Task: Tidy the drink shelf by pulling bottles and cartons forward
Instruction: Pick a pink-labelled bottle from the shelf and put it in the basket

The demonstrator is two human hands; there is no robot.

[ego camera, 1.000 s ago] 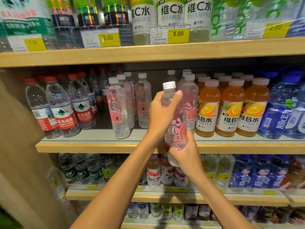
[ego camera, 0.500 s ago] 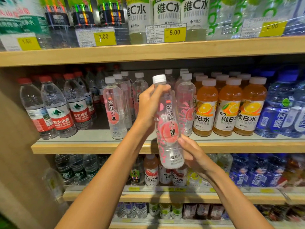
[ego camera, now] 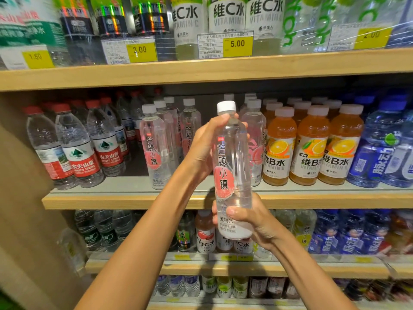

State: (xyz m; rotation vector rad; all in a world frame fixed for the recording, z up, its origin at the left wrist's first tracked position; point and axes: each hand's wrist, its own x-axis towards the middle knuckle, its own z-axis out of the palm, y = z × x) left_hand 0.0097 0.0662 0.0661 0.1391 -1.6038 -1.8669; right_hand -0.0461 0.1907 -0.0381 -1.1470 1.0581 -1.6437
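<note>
Peach water bottle [ego camera: 231, 166] is held upright in front of the middle shelf [ego camera: 134, 201], off its board: right hand [ego camera: 254, 224] wraps its base, left hand [ego camera: 205, 148] clasps its shoulder. Behind stand matching bottles [ego camera: 154, 148], orange drinks [ego camera: 310, 148] and red-capped water bottles [ego camera: 80, 148]

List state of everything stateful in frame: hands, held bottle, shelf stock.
held bottle: capped, upright, off the shelf, label facing the camera
left hand: grips the held bottle just below its cap
right hand: grips the held bottle's base
shelf peach bottle: capped, upright, standing on the middle shelf
orange bottles: capped, upright, front row
red-cap water bottles: capped, upright
</note>
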